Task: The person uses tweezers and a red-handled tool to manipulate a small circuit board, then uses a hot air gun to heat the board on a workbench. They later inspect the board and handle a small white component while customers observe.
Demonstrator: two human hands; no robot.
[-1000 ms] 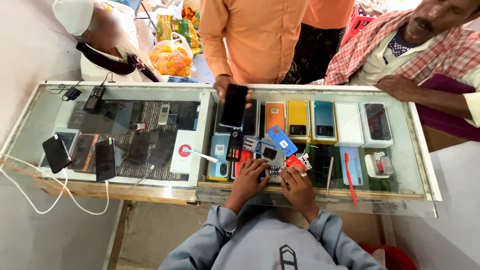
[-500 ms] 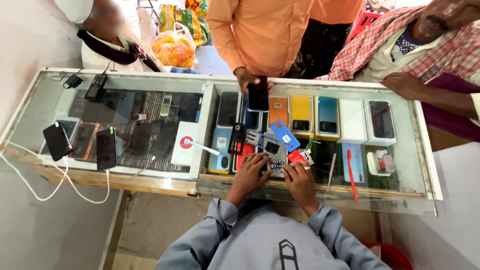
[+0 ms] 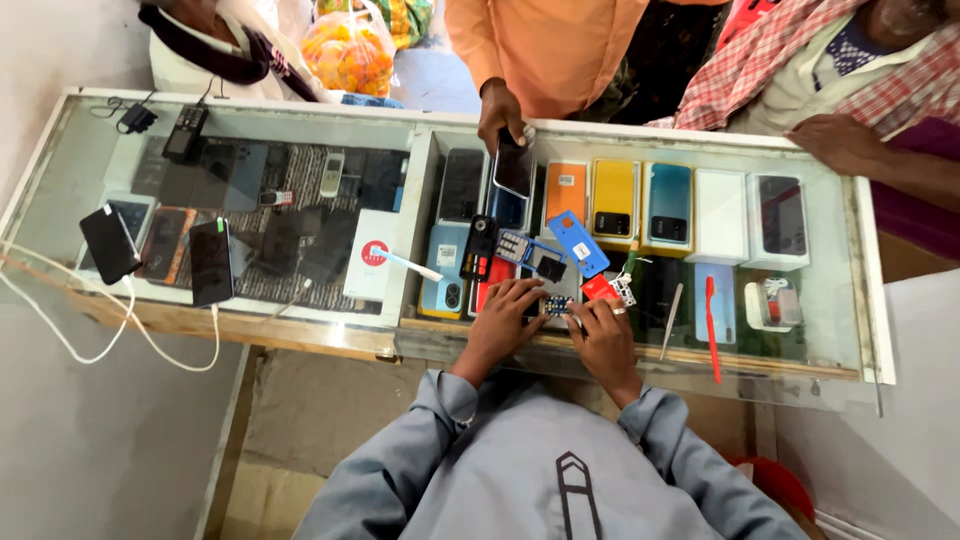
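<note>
My left hand [image 3: 503, 322] and my right hand [image 3: 601, 340] meet over a small keypad board [image 3: 556, 304] on the glass counter [image 3: 300, 130]. Fingertips of both hands pinch it. Just beyond my hands lie a blue phone cover [image 3: 578, 243], a black phone body [image 3: 480, 246] and a red piece [image 3: 600, 288]. Part of the board is hidden under my fingers.
Across the counter a person in orange holds a black phone [image 3: 513, 165]; another person's hand [image 3: 838, 142] rests at the far right. Tweezers [image 3: 670, 320] and a red tool [image 3: 710, 326] lie right of my hands, a white brush [image 3: 410, 265] to the left. Phones [image 3: 210, 262] charge on white cables at the left.
The person in orange has drawn the black phone back toward the counter's far edge. My hands stay together over the small board.
</note>
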